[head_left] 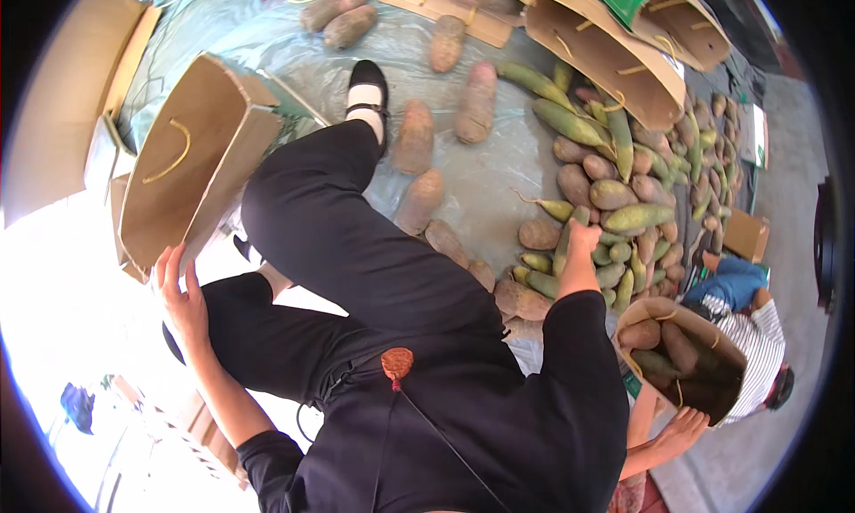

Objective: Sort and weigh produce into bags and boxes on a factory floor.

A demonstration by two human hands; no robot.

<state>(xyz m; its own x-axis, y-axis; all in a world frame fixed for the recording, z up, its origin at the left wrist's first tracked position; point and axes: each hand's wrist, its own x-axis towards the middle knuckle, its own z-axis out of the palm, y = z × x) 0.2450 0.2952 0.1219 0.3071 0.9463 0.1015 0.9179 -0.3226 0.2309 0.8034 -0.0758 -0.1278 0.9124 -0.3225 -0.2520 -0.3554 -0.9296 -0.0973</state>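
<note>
At the left, my left hand point(182, 301) has its fingers on the lower rim of an upright cardboard carrier box point(200, 139) with a yellow cord handle. Nothing shows inside that box. My right hand point(582, 242) reaches into a big pile and is closed round a green radish point(561, 256), whose ends stick out past the fingers. Around it lie more green radishes point(639, 216) and reddish-brown tubers point(612, 194) like sweet potatoes, crowded together.
Several large tubers point(476, 103) lie apart on plastic sheeting point(445, 188) beside my foot. Open cardboard boxes point(588, 45) stand at the far right. A co-worker's hand point(681, 435) grips a partly filled box point(637, 315); a person in stripes point(753, 348) crouches beyond.
</note>
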